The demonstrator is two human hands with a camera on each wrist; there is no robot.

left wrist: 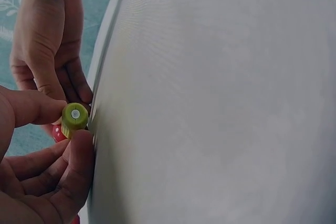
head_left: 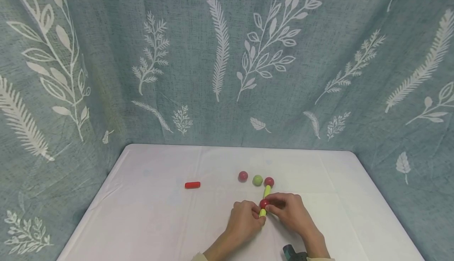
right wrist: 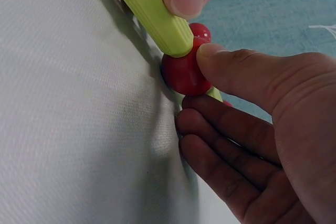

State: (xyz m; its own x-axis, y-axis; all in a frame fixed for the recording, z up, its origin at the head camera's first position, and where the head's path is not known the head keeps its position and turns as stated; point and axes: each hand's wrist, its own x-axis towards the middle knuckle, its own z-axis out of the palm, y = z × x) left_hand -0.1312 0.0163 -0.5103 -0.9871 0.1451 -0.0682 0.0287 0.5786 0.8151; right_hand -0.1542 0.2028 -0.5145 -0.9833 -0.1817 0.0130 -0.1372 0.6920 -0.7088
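Observation:
My left hand (head_left: 244, 222) pinches a yellow-green stick (right wrist: 157, 17) between thumb and finger. The stick's free end, with a pale round centre, faces the left wrist view. Its other end meets a red ball (right wrist: 185, 74), which my right hand (head_left: 293, 213) holds between thumb and fingers. Beyond this ball a second yellow-green stick (head_left: 267, 191) leads to another red ball (head_left: 269, 182), so the pieces form a line on the table. Whether the near stick is fully seated in the ball cannot be told.
Left of the line's far end lie a loose green ball (head_left: 257, 180) and a dark pink ball (head_left: 242, 176). Farther left is a short red stick (head_left: 192, 185). A white cloth covers the table (head_left: 149, 213), with a leaf-patterned blue-green curtain (head_left: 191, 56) behind and at both sides.

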